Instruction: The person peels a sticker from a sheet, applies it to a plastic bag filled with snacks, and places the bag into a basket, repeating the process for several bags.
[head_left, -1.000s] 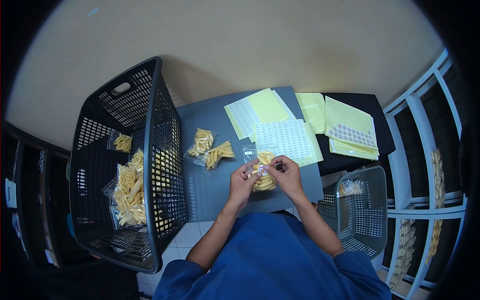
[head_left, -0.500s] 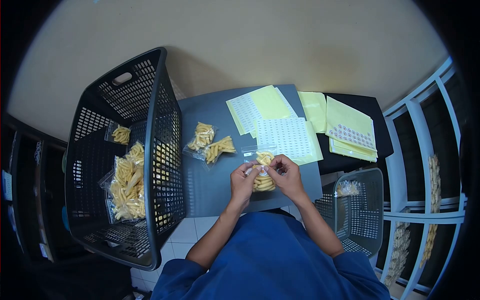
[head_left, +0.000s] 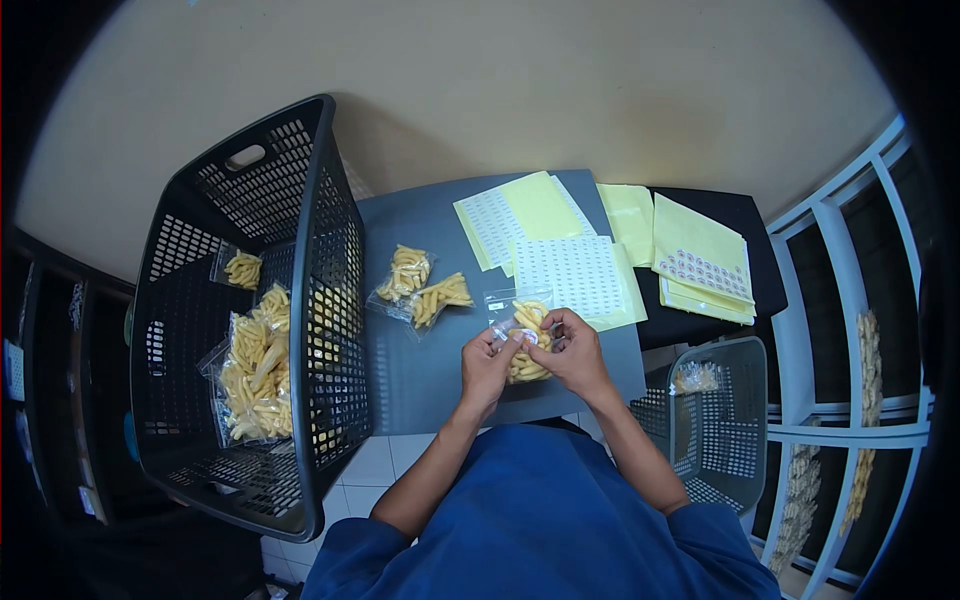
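Note:
In front of my body, a clear plastic bag of yellow finger-shaped snacks [head_left: 530, 371] lies at the table's near edge. A round white label [head_left: 529, 337] shows on its front. My left hand [head_left: 485, 366] grips the bag's left side, its thumb against the label's edge. From the other side my right hand [head_left: 577, 356] has its fingers closed on the bag, thumb and fingertip at the label. The fingers behind the bag are hidden. Just beyond the hands lies a sheet of small printed labels [head_left: 570, 270]. Two more filled snack bags [head_left: 438, 297] rest to the left.
A tall dark slatted basket [head_left: 318, 400] with several snack bags [head_left: 260, 370] stands at the left. More yellow label sheets [head_left: 703, 245] lie on a black surface at the right. Below them, a grey basket [head_left: 750, 420] holds a small bag [head_left: 696, 377]. White shelving [head_left: 840, 270] borders the right.
My fingers have shifted slightly over the label, which now shows more between the thumbs. The snacks in the held bag have shifted. Everything else lies as before.

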